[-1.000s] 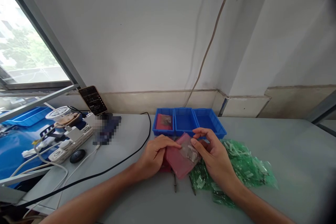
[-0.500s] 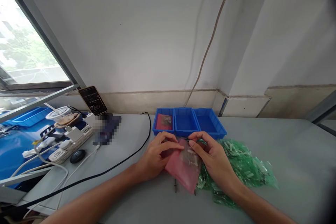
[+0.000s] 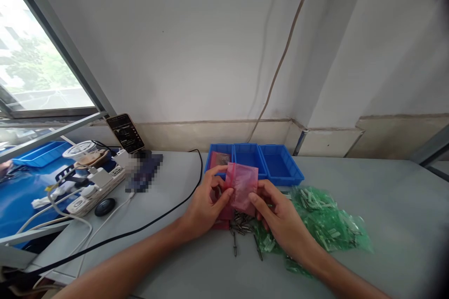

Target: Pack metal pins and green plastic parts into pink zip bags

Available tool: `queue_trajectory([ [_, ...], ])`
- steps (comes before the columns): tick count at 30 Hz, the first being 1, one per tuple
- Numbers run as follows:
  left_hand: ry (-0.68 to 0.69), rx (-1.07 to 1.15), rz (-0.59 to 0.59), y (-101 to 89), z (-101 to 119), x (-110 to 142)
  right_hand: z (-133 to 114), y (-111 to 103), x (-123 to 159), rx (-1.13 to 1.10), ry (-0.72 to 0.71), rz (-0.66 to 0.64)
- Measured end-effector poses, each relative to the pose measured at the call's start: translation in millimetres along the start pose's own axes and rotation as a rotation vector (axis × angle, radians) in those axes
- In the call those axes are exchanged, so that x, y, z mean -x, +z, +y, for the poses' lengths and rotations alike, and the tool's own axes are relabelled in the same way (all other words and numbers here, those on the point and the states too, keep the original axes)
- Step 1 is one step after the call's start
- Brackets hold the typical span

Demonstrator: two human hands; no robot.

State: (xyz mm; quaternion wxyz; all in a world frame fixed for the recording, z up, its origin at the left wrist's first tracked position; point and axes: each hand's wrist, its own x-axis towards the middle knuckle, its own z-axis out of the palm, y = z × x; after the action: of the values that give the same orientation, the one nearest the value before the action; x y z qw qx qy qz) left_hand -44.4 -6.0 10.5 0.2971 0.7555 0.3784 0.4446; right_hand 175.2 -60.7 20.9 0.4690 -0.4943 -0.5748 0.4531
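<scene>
A small pink plastic bag (image 3: 242, 186) is held up in front of the blue trays, pinched at both sides. My left hand (image 3: 206, 201) grips its left edge between thumb and fingers. On the opposite edge my right hand (image 3: 277, 208) has thumb and fingers closed. Below the bag lies a heap of small metal pins (image 3: 242, 224), partly hidden by it. Two longer metal pieces, one a rivet-like pin (image 3: 235, 244), lie nearer to me. More pink bags (image 3: 221, 224) rest on the table under my left hand.
Three joined blue trays (image 3: 280, 180) stand by the wall, the left one with a pink bag (image 3: 220, 159) inside. Green plastic bags (image 3: 328, 224) of parts lie right. A black cable (image 3: 140, 230), a mouse (image 3: 105, 206), a power strip (image 3: 79, 203) and a phone (image 3: 125, 133) are left.
The pink bag has been turned and raised toward the trays, with its plain face now toward me. My hands have shifted their hold to its two sides. The metal pins beneath are now uncovered.
</scene>
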Motion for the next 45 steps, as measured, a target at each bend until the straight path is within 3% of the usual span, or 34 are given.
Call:
queue_trajectory([
  [3, 0.073, -0.036, -0.026, -1.8, 0, 1, 2, 0, -4, -0.039, -0.006, 0.073],
  [7, 0.234, -0.076, -0.143, -5.8, 4, -1, -2, -2, -5, -0.111, -0.007, 0.142],
  [10, 0.276, -0.081, -0.128, -6.4, 5, -2, -6, -4, -5, -0.14, 0.004, 0.157],
  [19, 0.174, -0.089, 0.018, -6.1, 7, -6, -11, -3, -3, -0.129, 0.052, 0.105],
  [24, 0.035, -0.096, -0.025, -4.9, 4, -4, -7, -4, -3, -0.02, 0.017, 0.079],
  [30, -0.069, 0.072, -0.043, -2.7, 6, -1, -7, -6, -4, 0.074, -0.015, 0.116],
  [36, -0.046, 0.081, -0.037, -1.8, 1, 1, -6, -7, -4, 0.079, -0.04, 0.141],
  [45, 0.176, 0.01, 0.096, -4.1, 2, -2, -6, -8, -2, 0.154, -0.194, 0.156],
])
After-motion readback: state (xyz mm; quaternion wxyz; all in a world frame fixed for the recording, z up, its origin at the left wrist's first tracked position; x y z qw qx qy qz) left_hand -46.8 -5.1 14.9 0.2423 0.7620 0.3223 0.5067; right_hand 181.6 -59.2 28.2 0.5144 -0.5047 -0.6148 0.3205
